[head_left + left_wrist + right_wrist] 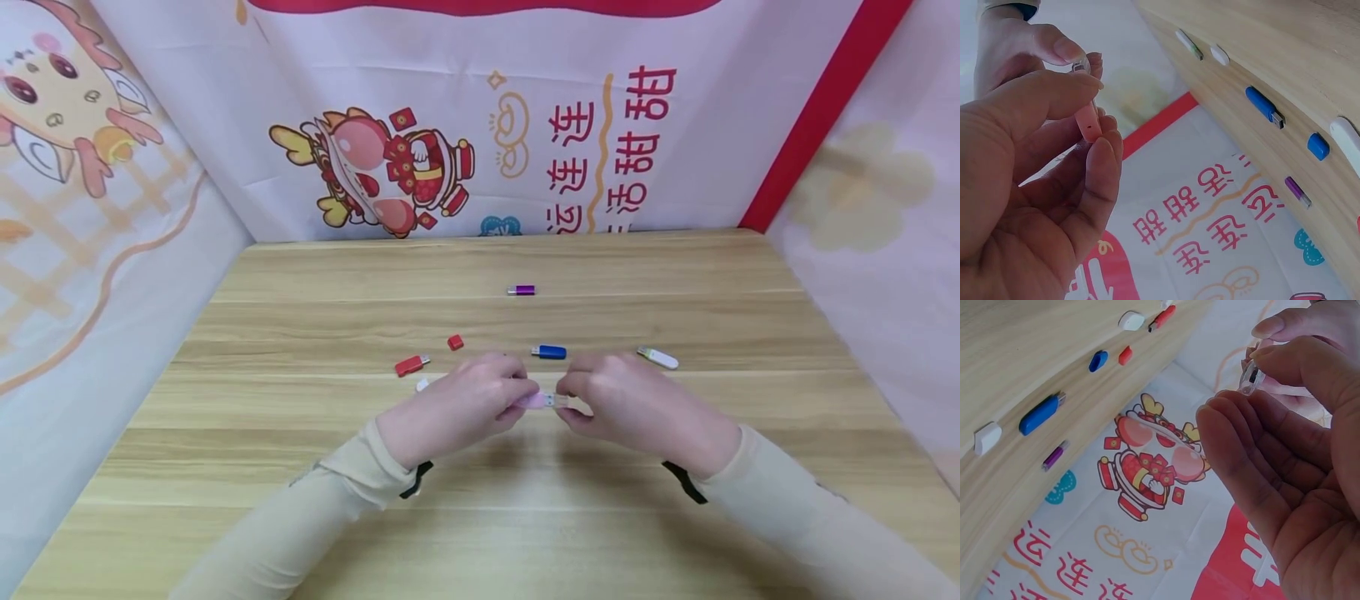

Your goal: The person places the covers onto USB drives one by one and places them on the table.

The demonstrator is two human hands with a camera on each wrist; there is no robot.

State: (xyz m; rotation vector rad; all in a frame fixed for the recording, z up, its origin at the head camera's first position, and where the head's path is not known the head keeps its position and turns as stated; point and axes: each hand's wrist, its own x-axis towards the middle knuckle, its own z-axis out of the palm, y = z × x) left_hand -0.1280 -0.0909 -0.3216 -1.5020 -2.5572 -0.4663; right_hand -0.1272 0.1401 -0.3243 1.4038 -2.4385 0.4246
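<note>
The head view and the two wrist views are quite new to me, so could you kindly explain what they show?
Gladly. There is no robot here, only a person's bare hands. The head picture comes from a camera worn on the head, looking forward and down; the other two come from a camera on each wrist, so they look tilted.

On the wooden table lie a purple USB stick, a blue one, a red one and a white one, plus loose pieces such as a red cap and a blue cap.

The left hand holds a pink USB stick; the right hand pinches a clear cap at its metal end.
</note>
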